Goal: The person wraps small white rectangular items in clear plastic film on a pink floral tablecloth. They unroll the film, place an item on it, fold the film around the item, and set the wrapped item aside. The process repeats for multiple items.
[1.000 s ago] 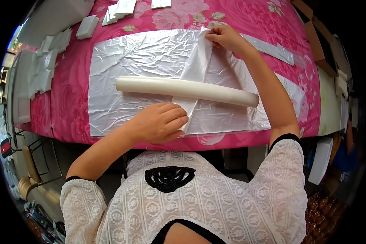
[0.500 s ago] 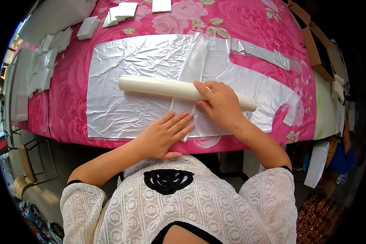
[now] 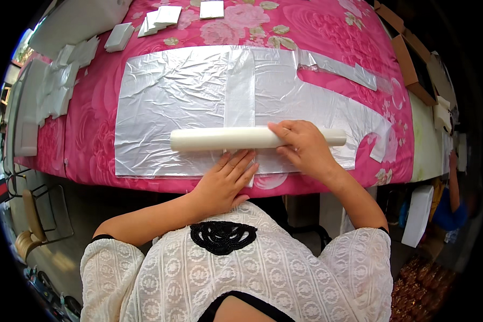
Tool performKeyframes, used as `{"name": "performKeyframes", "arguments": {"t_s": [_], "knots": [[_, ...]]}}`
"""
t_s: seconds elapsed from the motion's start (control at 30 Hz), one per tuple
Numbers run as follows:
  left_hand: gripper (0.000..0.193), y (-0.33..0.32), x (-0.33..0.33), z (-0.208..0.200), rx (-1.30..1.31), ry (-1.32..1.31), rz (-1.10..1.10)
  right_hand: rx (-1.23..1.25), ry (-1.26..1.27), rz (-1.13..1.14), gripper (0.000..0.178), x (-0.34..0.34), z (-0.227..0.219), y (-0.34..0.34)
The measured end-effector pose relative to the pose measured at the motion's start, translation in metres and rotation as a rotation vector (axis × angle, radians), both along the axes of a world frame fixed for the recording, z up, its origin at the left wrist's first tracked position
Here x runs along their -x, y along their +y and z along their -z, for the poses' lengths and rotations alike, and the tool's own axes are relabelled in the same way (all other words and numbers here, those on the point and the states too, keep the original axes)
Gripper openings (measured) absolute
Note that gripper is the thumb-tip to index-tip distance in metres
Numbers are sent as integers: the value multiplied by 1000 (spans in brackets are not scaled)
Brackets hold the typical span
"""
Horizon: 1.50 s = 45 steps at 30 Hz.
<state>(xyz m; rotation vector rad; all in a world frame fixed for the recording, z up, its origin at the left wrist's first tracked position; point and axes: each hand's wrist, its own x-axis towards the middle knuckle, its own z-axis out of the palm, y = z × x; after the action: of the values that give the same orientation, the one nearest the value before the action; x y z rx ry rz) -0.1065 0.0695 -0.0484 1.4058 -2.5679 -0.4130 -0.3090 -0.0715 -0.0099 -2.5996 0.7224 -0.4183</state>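
Observation:
A silvery, crinkled plastic sheet (image 3: 166, 96) cut in an apron-like shape, with curved cut-outs at its right end, lies flat on the pink floral cloth (image 3: 338, 32). A paler plastic strip (image 3: 240, 88) runs across its middle from the far edge to the near edge. My right hand (image 3: 305, 147) is closed round the right part of a long white roll (image 3: 220, 138), which lies crosswise over the strip. My left hand (image 3: 228, 177) rests with fingers stretched out at the strip's near end, just below the roll.
Folded white packets (image 3: 158, 19) lie at the far left, with more plastic packets (image 3: 59, 88) beside a white bin (image 3: 29, 107). Cardboard boxes (image 3: 413, 75) stand along the right edge. At the right, another person's arm (image 3: 454, 182) shows.
The roll has come nearer to me and turned to lie almost level, my right hand moving with it. The strip now lies straighter and flatter. My left hand stays about where it was.

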Motion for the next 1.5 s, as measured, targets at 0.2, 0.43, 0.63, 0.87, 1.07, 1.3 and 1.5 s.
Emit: {"name": "performKeyframes", "arguments": {"t_s": [0.2,0.43,0.63,0.87,1.07,1.3,1.5], "knots": [[68,7,8,0,9,3,-44,197,-116,14,51,-51,17,-50],[62,8,-10,4,82,211,-23,488,-135,174,40,-85,21,-131],[25,8,-24,9,268,308,14,-27,-72,-347,44,-53,15,-45],[28,-5,-39,-4,91,645,-30,62,-178,-252,38,-42,34,17],[95,-31,-54,-20,102,223,1,148,-253,-122,27,-44,40,10],[90,-45,-57,-16,-278,596,-324,-421,-168,149,15,-53,22,-5],[58,-66,-56,0,-225,1158,-608,-1032,27,425,23,-72,7,-37]]}}
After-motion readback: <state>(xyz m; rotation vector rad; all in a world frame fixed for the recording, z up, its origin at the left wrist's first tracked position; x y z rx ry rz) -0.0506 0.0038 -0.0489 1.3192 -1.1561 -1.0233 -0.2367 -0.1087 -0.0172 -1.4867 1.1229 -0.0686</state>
